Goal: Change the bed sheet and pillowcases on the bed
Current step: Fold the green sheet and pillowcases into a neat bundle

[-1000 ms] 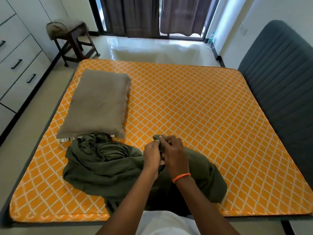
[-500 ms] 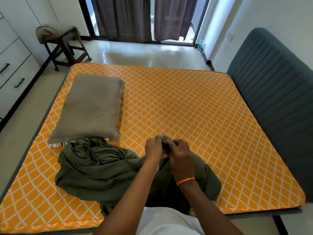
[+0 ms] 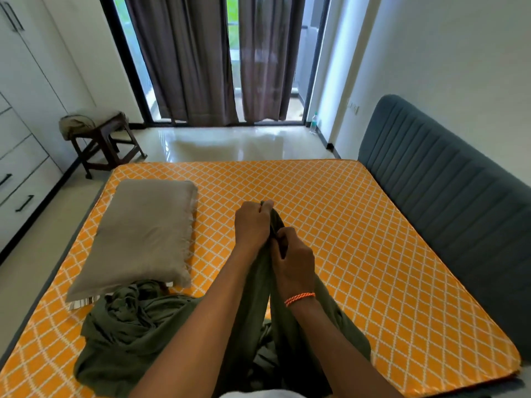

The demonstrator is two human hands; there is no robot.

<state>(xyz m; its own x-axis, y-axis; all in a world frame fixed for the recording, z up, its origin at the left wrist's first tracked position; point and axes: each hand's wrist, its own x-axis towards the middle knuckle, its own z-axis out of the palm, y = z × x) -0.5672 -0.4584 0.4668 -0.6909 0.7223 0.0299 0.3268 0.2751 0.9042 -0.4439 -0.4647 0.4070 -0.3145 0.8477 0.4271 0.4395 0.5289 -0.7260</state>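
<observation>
Since the earlier frames both hands have risen from low over the mattress, drawing a length of the dark olive-green fabric sheet [image 3: 135, 320] up off its heap; the view has also tilted up to take in more of the window. The left hand [image 3: 253, 225] is clenched round the top end of the raised strip, the cloth showing above its knuckles. The right hand [image 3: 293, 259], with an orange braided wrist thread [image 3: 299, 298], grips the same strip just below and beside the left, fingers curled into the cloth. The strip hangs down between the two forearms to the crumpled remainder, which lies on the near-left part of the orange, white-lattice-patterned mattress [image 3: 359, 239]. A flat grey-beige rectangular pillow [image 3: 138, 234] lies on the left side of the mattress, its near end touching the sheet heap. A dark grey-blue padded ribbed headboard [image 3: 448, 196] runs along the right edge. Beyond the bed: a dark wooden stool [image 3: 106, 142] bearing a bundle of cloth, white drawer cabinets [image 3: 20, 168], brown-grey curtains [image 3: 207, 58] and a small clear bottle [image 3: 314, 123] on the floor.
</observation>
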